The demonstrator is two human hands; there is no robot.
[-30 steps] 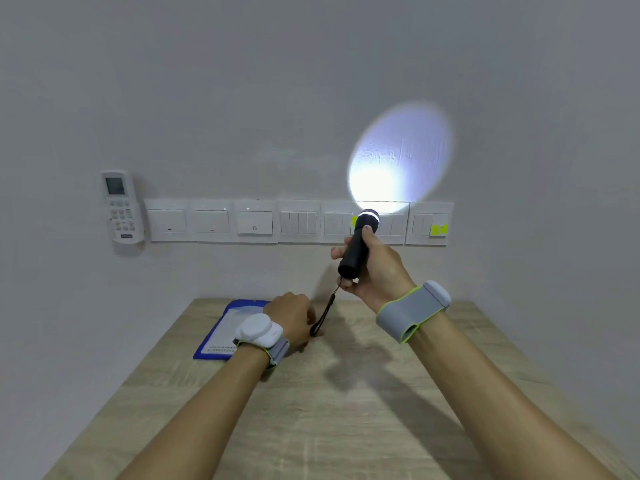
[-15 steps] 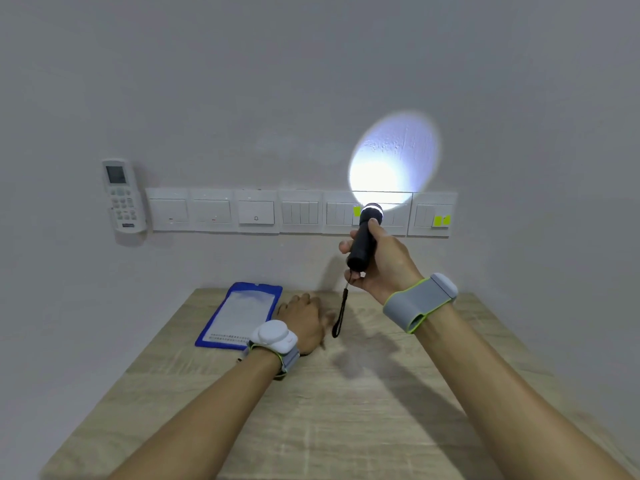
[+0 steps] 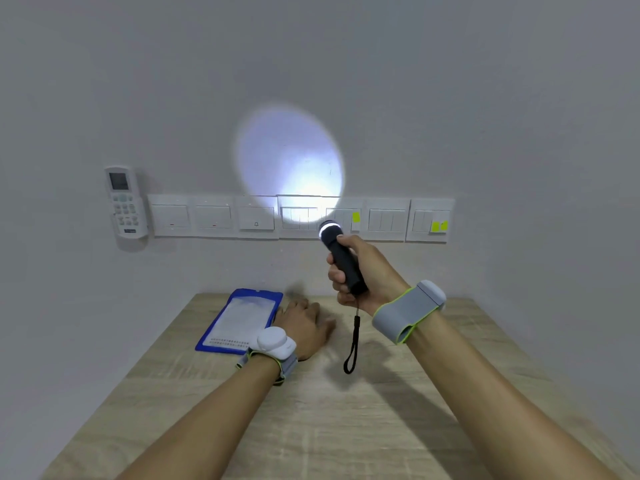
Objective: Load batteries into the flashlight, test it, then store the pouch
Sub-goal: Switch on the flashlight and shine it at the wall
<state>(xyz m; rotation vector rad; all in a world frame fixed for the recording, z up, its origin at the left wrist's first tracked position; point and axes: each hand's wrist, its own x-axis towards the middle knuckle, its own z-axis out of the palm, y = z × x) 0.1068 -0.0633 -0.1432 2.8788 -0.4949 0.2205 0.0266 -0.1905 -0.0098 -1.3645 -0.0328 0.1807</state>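
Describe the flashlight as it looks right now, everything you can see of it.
The flashlight is a short black cylinder, matte, with a glowing white ring at its head. It is lit, throwing an oval spot on the wall. The right hand grips its body, tilted up and leftward, above the table. A black wrist strap dangles from its tail.

Right hand [image 3: 363, 271]: you held it raised above the table, fingers curled around the flashlight [image 3: 343, 259], thumb up near its head.
Left hand [image 3: 304, 327]: you rested it palm down, fingers loosely bent.
Forearms: both reached forward, wristbands on.
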